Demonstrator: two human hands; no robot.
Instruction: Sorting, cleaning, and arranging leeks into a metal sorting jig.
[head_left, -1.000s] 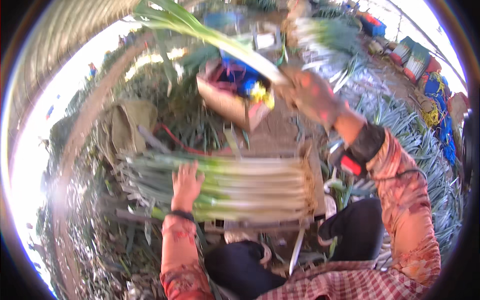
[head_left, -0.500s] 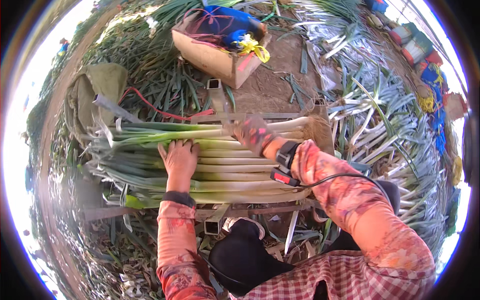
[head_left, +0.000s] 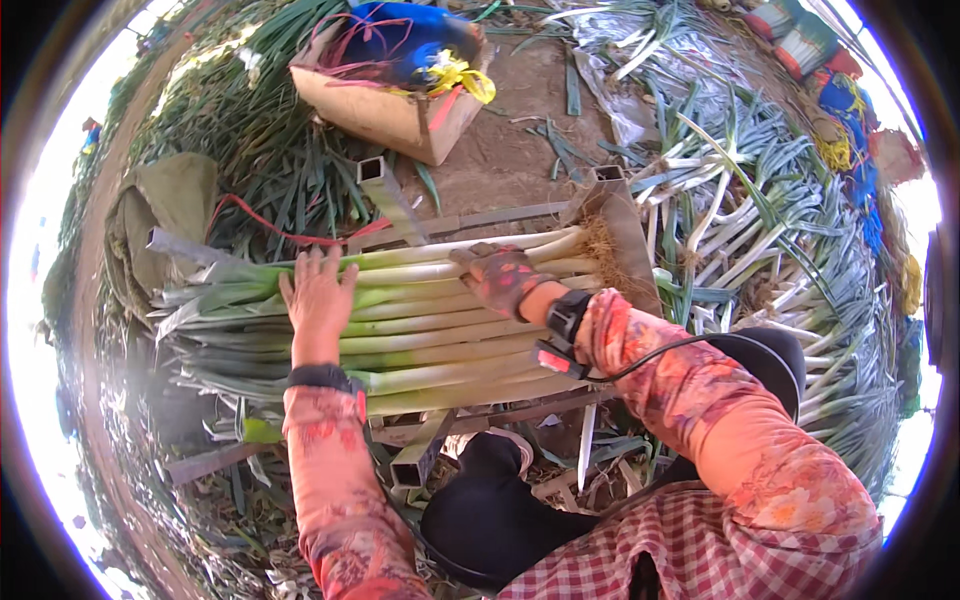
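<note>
A layer of long green onions [head_left: 440, 325] lies side by side across a low metal frame [head_left: 388, 195], green leaves to the left and rooty white ends to the right. My bare left hand [head_left: 320, 300] rests flat on the green part, its fingers spread toward the far edge. On the white stalks near that edge lies my right hand [head_left: 497, 278] in a dark, pink-spotted glove. Its fingers are extended over the stalks and hold none of them up. The roots [head_left: 600, 255] sit against a brown upright panel [head_left: 630, 250] at the frame's right end.
Beyond the frame stands a cardboard box [head_left: 380, 110] with a blue bundle and ties. Loose green onions [head_left: 740, 230] heap on the right. Leaves and a green cloth [head_left: 165, 215] lie left. A red strap [head_left: 290, 235] trails behind the frame. My knee [head_left: 490, 510] is close in front.
The view has shifted, so the scene sits farther left. My left hand has spread its fingers toward the far edge of the layer. My right hand, blurred before, now rests on the stalks.
</note>
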